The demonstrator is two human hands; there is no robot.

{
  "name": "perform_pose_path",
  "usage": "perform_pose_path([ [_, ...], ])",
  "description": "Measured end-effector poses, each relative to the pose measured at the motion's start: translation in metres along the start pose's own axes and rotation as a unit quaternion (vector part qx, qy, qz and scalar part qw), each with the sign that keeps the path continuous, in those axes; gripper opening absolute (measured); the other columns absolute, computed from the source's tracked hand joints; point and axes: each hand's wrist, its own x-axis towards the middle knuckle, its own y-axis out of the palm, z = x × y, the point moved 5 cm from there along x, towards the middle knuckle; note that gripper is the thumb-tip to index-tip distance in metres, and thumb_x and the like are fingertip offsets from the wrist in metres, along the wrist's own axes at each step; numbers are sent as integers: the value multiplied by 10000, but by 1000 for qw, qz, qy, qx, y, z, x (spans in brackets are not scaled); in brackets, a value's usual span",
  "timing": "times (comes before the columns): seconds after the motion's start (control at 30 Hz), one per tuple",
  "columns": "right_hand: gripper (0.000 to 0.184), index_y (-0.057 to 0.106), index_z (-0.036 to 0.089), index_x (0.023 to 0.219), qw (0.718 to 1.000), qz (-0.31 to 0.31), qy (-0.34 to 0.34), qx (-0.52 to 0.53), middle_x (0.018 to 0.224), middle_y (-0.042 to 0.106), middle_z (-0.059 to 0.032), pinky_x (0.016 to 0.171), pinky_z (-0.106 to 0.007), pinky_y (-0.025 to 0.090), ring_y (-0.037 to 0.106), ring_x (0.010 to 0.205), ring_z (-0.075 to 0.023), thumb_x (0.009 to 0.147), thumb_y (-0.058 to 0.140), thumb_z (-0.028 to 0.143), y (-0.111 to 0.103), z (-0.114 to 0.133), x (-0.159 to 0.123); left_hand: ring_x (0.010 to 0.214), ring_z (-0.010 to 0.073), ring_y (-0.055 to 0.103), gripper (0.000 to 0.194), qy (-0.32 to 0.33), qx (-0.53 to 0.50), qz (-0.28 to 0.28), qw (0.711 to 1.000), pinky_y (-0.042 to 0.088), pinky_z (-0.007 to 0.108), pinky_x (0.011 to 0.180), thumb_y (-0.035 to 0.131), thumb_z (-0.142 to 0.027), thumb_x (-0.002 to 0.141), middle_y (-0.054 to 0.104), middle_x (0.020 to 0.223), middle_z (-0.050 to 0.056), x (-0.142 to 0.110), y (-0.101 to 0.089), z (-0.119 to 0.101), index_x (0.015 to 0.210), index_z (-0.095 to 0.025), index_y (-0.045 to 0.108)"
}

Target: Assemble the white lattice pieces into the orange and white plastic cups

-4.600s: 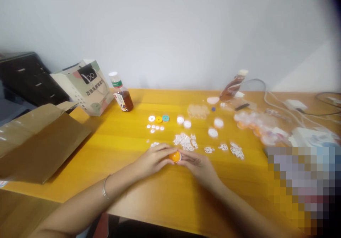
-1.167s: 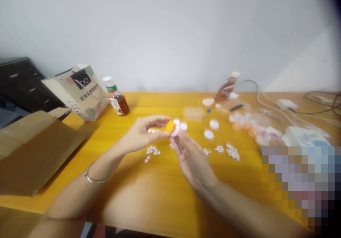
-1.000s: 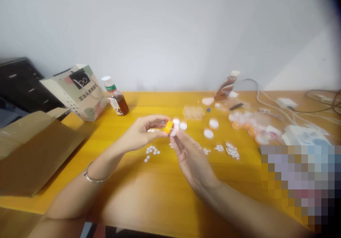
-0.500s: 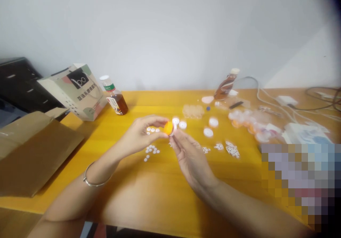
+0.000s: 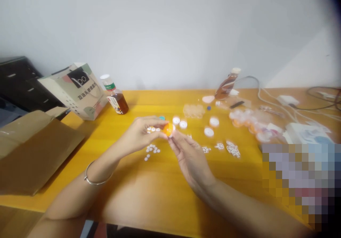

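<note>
Both my hands are raised above the yellow table (image 5: 149, 195), meeting at a small orange round piece (image 5: 168, 129). My left hand (image 5: 138, 135) pinches it between thumb and fingers. The fingertips of my right hand (image 5: 190, 158) close on its right side, where a white part shows. Small white discs (image 5: 151, 149) lie on the table just below my left hand. White lattice-shaped pieces (image 5: 233, 149) lie to the right of my right hand. White round caps (image 5: 209, 132) sit a little further back.
A brown cardboard box (image 5: 34, 149) lies at the left, a printed paper bag (image 5: 77, 89) and a tea bottle (image 5: 115, 96) behind it. A second bottle (image 5: 226, 85), clear plastic cups (image 5: 250, 122), cables (image 5: 269, 96) and a white pack (image 5: 306, 135) crowd the right side.
Since 4.6 s ago both hands have lifted the orange piece off the table. In the last second the hands stay nearly in place, turning the piece slightly.
</note>
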Motion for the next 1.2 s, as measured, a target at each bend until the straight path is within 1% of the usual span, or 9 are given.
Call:
perform_pose_path([
  [0.33, 72, 710, 182, 737, 999, -14, 40, -5, 830, 708, 3, 913, -249, 449, 622, 878, -111, 672, 683, 169, -3, -1, -1, 853, 161, 597, 255, 45, 33, 24, 998, 473, 297, 788, 632, -257, 736, 648, 916, 59, -2, -2, -2, 983, -196, 645],
  [0.53, 95, 694, 182, 754, 997, 10, 80, 11, 926, 692, -15, 924, -255, 441, 598, 970, -140, 686, 681, 246, -5, -3, 3, 823, 154, 588, 265, 26, 63, 27, 997, 465, 296, 768, 611, -290, 752, 639, 919, 58, -5, 3, -1, 992, -179, 625],
  [0.73, 117, 669, 191, 829, 991, -36, 124, 38, 992, 676, -16, 883, -211, 470, 596, 986, -133, 721, 657, 235, -32, -19, 7, 788, 150, 575, 273, 2, 131, 16, 991, 460, 291, 725, 566, -340, 777, 623, 893, 45, -8, 8, -6, 996, -180, 600],
  [0.8, 128, 662, 188, 852, 987, -47, 144, 43, 972, 684, -23, 843, -191, 492, 614, 953, -131, 728, 647, 219, -47, -24, 7, 800, 151, 569, 290, 3, 154, 37, 987, 456, 285, 726, 556, -323, 785, 607, 913, 46, -12, 8, -11, 1037, -183, 576],
  [0.87, 121, 657, 185, 851, 984, -56, 161, 52, 951, 691, -30, 798, -172, 510, 630, 914, -125, 734, 635, 201, -61, -28, 7, 827, 148, 564, 292, 25, 164, 114, 979, 449, 273, 745, 543, -269, 794, 593, 944, 43, -21, 17, -15, 1075, -191, 550],
  [0.97, 117, 652, 178, 852, 980, -51, 185, 52, 934, 695, -48, 750, -157, 525, 644, 875, -119, 744, 611, 198, -75, -32, 8, 797, 143, 559, 232, 75, 182, 256, 946, 448, 252, 715, 541, -193, 783, 588, 922, 40, -44, 46, -18, 1014, -180, 562],
  [1.03, 111, 650, 179, 840, 979, -47, 194, 43, 923, 697, -50, 730, -154, 530, 647, 872, -124, 742, 606, 209, -79, -33, 9, 763, 159, 550, 133, 99, 225, 284, 927, 443, 267, 690, 532, -187, 788, 586, 838, 48, -59, 66, -14, 909, -151, 576],
  [1.1, 107, 648, 180, 831, 979, -46, 198, 35, 921, 697, -48, 726, -155, 531, 646, 882, -129, 739, 605, 215, -79, -34, 9, 770, 176, 543, 101, 129, 260, 283, 914, 437, 290, 699, 509, -169, 801, 585, 807, 55, -70, 84, -8, 875, -140, 570],
  [1.2, 106, 648, 178, 829, 978, -47, 201, 34, 917, 699, -43, 743, -157, 526, 644, 890, -129, 736, 610, 210, -77, -34, 8, 783, 177, 543, 100, 153, 262, 272, 913, 436, 304, 710, 498, -186, 820, 588, 837, 56, -78, 95, -1, 883, -147, 567],
])
